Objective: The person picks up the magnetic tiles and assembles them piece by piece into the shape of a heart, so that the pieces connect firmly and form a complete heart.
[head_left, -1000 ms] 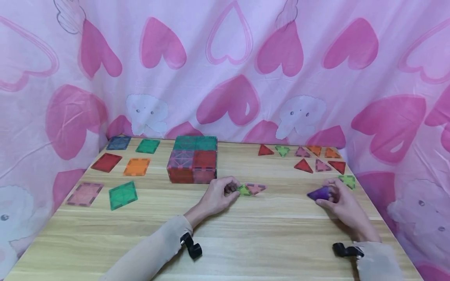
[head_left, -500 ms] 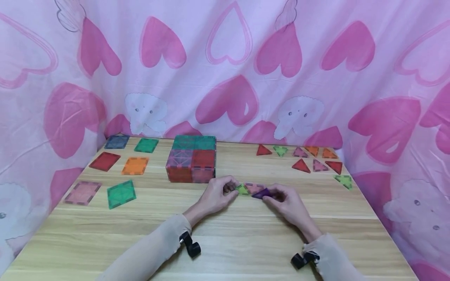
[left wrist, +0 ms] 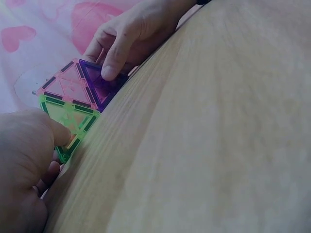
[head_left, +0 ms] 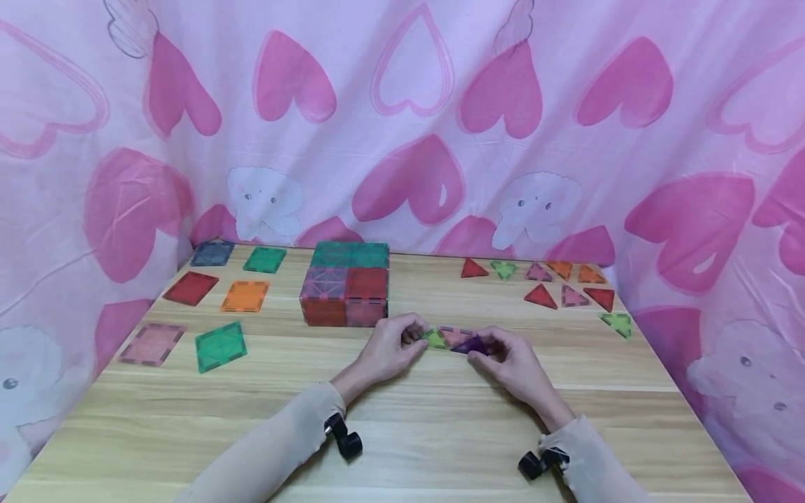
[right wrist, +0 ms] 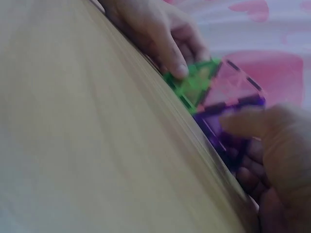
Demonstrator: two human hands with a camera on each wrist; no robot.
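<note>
Between the two hands, a green triangular magnetic tile, a pink triangular tile and a purple triangular tile meet edge to edge in a row, the pink one in the middle. My left hand pinches the green tile at its outer corner, thumb on its near face. On the other side, my right hand pinches the purple tile, with the thumb across its face and fingers behind. In the right wrist view the purple tile lies edge against edge with the pink tile.
Left of centre stands a block of joined square tiles. Several loose square tiles, among them an orange one and a green one, lie at the left. Small triangles, including a red one, lie at the back right of the wooden table.
My right hand has carried the purple tile leftward from the table's right side to the pink tile's edge. The left hand has kept its pinch on the green tile.
</note>
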